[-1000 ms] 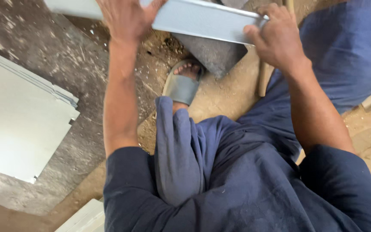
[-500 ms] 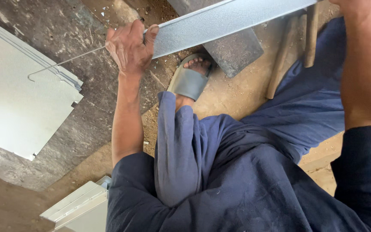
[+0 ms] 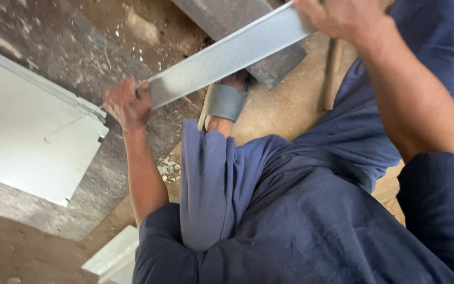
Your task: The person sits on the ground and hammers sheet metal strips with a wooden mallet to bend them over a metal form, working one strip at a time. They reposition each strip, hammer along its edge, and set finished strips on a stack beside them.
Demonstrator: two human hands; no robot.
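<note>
My left hand [image 3: 127, 105] was closed in a full grip around the lower end of the long grey metal strip [image 3: 227, 55]. My right hand [image 3: 342, 18] gripped the upper end, though it sat partly beyond the frame edge, so the closure appeared complete but could not be fully confirmed. The strip ran diagonally, held above the dusty floor [image 3: 285, 113] and crossing over my sandalled foot [image 3: 227, 102]. A dark slab [image 3: 237, 16] lay beneath it. A flat white sheet [image 3: 27, 137] rested on a concrete block, apart from my left hand.
</note>
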